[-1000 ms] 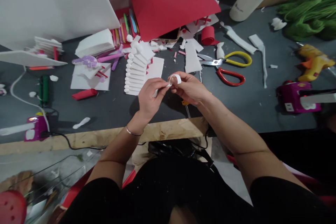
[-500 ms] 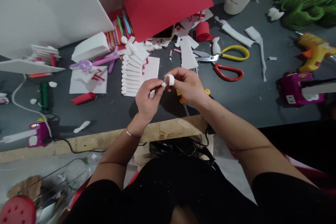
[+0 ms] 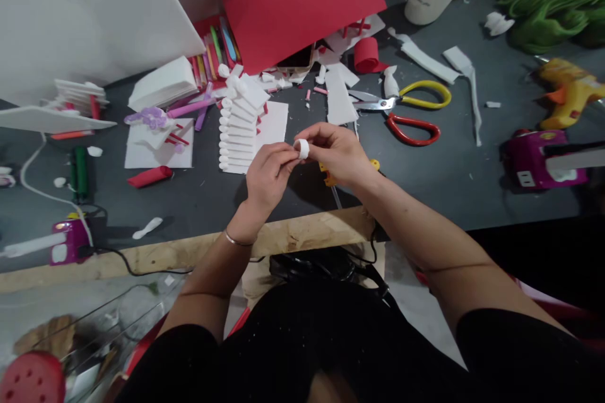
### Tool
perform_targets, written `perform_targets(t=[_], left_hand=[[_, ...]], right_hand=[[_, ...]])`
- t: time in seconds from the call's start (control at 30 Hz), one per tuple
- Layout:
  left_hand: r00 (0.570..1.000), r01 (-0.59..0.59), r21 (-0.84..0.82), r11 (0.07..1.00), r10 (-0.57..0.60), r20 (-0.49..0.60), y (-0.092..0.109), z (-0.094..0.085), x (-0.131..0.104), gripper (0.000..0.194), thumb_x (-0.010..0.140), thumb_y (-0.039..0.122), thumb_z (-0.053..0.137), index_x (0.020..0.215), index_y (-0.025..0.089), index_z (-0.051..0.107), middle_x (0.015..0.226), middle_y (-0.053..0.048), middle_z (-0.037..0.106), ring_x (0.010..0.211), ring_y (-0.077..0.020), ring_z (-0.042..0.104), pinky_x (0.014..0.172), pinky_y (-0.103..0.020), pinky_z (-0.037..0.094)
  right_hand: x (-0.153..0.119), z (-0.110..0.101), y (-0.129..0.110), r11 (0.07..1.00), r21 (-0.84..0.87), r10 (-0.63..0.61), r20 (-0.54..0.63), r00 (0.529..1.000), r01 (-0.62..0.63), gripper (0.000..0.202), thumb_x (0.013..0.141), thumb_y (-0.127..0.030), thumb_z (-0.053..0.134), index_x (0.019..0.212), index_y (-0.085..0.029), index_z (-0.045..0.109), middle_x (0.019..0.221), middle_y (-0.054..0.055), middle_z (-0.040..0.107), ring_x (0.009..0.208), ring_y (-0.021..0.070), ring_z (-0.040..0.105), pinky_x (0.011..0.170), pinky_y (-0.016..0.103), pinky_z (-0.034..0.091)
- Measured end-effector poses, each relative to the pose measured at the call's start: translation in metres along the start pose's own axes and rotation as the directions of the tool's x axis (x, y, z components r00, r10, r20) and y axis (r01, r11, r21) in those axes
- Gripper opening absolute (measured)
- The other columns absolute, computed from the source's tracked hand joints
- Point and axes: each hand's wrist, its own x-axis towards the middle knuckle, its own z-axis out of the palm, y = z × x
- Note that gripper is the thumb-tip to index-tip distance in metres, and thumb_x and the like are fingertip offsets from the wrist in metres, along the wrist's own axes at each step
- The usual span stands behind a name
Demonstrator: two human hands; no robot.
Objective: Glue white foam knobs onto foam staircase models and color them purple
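The scissors [image 3: 388, 102] lie on the dark table [image 3: 454, 176], blades pointing left, one handle yellow and one red. To their left and nearer the wearer, both hands meet over the table around a narrow white strip [image 3: 304, 150], which is curled into a small ring. The left hand [image 3: 269, 173] has thumb and fingers pinched narrow on the strip's end, and that end is hidden by the fingertips. The right hand [image 3: 338, 151] holds the ring between thumb and curled fingers; how its hindmost fingers sit cannot be told. A second ago the ring stood wider, with a short stretch of strip visible between the hands; half a second ago a small white end showed at the left fingertips. Now the fingertips of the two hands touch, and the ring looks narrower and sits right against the left fingers. More of the yellow-orange tool [image 3: 327, 174] beneath the right hand, nearer the wearer than the scissors, shows than a second ago. The row of white pieces with rolled ends [image 3: 239, 138], well left of the scissors, keeps its arrangement, as do the white sheet piece [image 3: 341, 101] by the blade tips, the red roll [image 3: 365, 55] just beyond the scissors, and the yellow glue gun [image 3: 567, 91] well to their right.
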Motion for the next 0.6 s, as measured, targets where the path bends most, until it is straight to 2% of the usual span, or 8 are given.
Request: perform_targets(t=[0.17,0.33,0.47,0.6], left_hand=[[0.998,0.056,-0.007,0.998,-0.056,0.033,0.000,-0.002,0.000,0.015,0.105,0.033,0.062,0.100,0.023,0.071,0.098,-0.002,0.077,0.093,-0.0138,0.072,0.084,-0.028,0.057],[0.990,0.138,-0.051,0.989,-0.136,0.048,0.003,-0.004,0.001,0.021,0.106,0.037,0.059,0.097,0.022,0.071,0.098,-0.004,0.077,0.092,-0.0146,0.071,0.083,-0.029,0.056],[0.973,0.225,-0.160,0.961,-0.215,0.078,0.001,-0.007,0.003,0.023,0.104,0.040,0.063,0.093,0.021,0.070,0.095,-0.004,0.076,0.090,-0.0150,0.071,0.081,-0.029,0.056],[0.945,0.327,-0.343,0.880,-0.300,0.131,-0.003,-0.007,0.002,0.024,0.099,0.044,0.070,0.091,0.021,0.067,0.092,-0.003,0.073,0.085,-0.0133,0.069,0.071,-0.025,0.055]], right_hand=[[-0.005,0.002,-0.003,0.993,-0.087,-0.079,-0.014,0.997,0.077,0.035,0.075,-0.050,0.089,0.085,-0.020,0.073,0.079,-0.001,0.074,0.070,0.0122,0.066,0.071,0.030,0.060],[-0.014,0.006,-0.003,0.946,-0.259,-0.215,-0.060,0.975,0.192,0.016,0.085,-0.037,0.078,0.089,-0.022,0.075,0.085,-0.001,0.076,0.077,0.0127,0.067,0.074,0.029,0.058],[-0.017,0.007,-0.003,0.907,-0.365,-0.242,-0.041,0.969,0.211,0.011,0.088,-0.032,0.072,0.092,-0.022,0.076,0.086,-0.001,0.076,0.078,0.0135,0.067,0.073,0.030,0.056],[-0.018,0.008,-0.005,0.904,-0.384,-0.224,-0.045,0.974,0.190,0.011,0.088,-0.033,0.074,0.091,-0.024,0.079,0.085,-0.001,0.078,0.076,0.0139,0.068,0.072,0.030,0.054]])
